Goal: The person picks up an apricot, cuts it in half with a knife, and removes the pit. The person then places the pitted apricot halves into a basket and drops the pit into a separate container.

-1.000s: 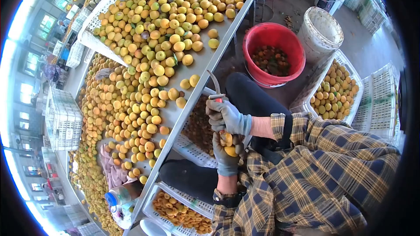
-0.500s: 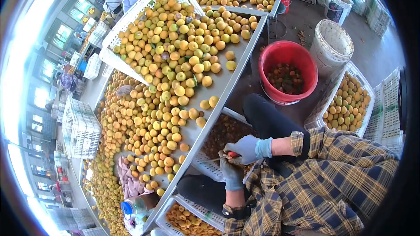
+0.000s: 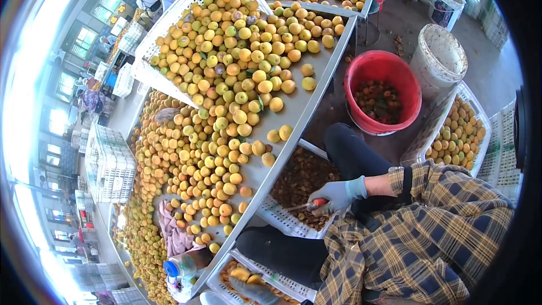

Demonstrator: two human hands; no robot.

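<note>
The red-handled knife [image 3: 319, 201] is clamped in the right hand's [image 3: 333, 196] curled fingers, over a crate of brown pieces [image 3: 302, 175]. The blurred left hand [image 3: 255, 290] is at the apricot halves [image 3: 239, 273]; whether its fingers grip any, I cannot tell. A dark-trousered leg [image 3: 282, 251] lies between both sets of fingers. Near the left fingers is a blue-capped bottle [image 3: 189, 262]; beyond the right ones, past the other knee, a red bucket [image 3: 384, 93].

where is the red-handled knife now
In the head view, right of centre, the knife is in the gloved right hand, its blade over a white crate.
</note>
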